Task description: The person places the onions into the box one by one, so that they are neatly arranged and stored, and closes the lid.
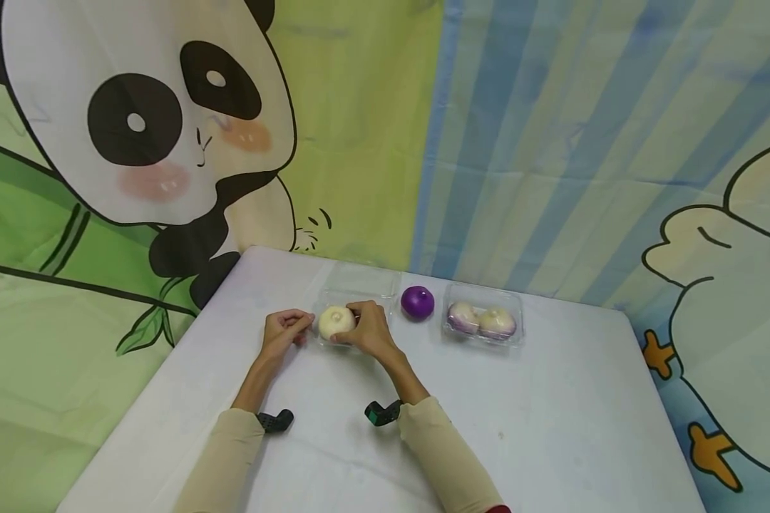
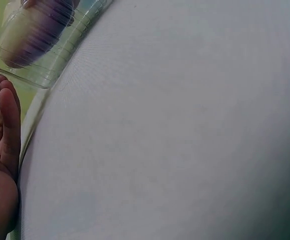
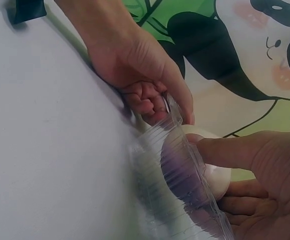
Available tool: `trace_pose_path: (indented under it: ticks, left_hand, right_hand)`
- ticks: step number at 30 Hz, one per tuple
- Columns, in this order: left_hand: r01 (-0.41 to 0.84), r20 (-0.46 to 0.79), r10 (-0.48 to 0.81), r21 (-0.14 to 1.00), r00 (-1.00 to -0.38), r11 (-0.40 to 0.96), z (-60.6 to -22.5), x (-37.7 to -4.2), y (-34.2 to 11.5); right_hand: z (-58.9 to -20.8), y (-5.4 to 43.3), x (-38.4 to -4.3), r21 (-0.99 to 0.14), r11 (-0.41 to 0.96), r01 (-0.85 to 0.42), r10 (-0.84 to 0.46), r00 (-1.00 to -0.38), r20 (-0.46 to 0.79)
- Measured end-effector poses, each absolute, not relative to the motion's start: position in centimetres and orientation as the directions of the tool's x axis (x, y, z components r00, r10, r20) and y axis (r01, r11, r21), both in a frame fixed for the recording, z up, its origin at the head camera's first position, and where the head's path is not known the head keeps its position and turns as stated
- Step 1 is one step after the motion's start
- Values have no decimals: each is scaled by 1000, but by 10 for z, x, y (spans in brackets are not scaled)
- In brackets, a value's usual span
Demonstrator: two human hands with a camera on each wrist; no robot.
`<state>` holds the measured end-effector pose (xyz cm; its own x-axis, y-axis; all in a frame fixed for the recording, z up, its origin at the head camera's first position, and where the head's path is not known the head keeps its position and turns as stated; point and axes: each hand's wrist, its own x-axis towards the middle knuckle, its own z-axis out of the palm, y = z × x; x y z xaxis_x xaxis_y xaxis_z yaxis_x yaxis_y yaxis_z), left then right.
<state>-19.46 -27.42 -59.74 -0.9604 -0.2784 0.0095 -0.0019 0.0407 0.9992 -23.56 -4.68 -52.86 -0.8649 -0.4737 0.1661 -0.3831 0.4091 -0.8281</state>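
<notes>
White-and-purple onion [image 1: 335, 323] is sitting within a clear box [image 3: 148, 162]; the right hand [image 1: 371, 330] is gripping it between thumb and fingers, while the left hand [image 1: 284, 333] is pinching the box's left rim.

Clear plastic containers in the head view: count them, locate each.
2: one open clear plastic container by the right hand; a second container, holding two white-and-purple onions, right of the round purple onion. None appear hidden.

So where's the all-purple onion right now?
The all-purple onion sits on the table, just right of centre in the head view, between the open clear box and the box holding two paler onions.
</notes>
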Motion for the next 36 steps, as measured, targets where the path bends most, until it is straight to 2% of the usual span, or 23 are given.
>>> trace_pose_path:
  ticks: [9, 18, 21, 25, 27, 36]
  left_hand:
    - [-10, 7, -275, 998, -962, 59, -597, -197, -271]
    - [-15, -7, -265, 999, -964, 29, -600, -196, -271]
    - [-10, -3, -269, 1000, -963, 23, -598, -194, -270]
    - [1, 8, -267, 1000, -964, 27, -595, -194, -269]
    - [0, 9, -268, 1000, -963, 31, -596, -193, -270]
    - [-31, -24, -276, 999, -961, 23, -598, -193, -275]
  right_hand:
    - [-538, -45, -243, -814, 400, -422, -486, -850, 202]
    - [-539, -44, -242, -840, 405, -360, -484, -864, 137]
    - [-561, -48, -254, -823, 402, -401, -492, -853, 175]
    - [-555, -49, -252, -825, 403, -396, -506, -848, 160]
    - [-532, -47, -240, -845, 397, -359, -513, -850, 120]
    - [-529, -50, -237, -819, 434, -375, -525, -844, 108]
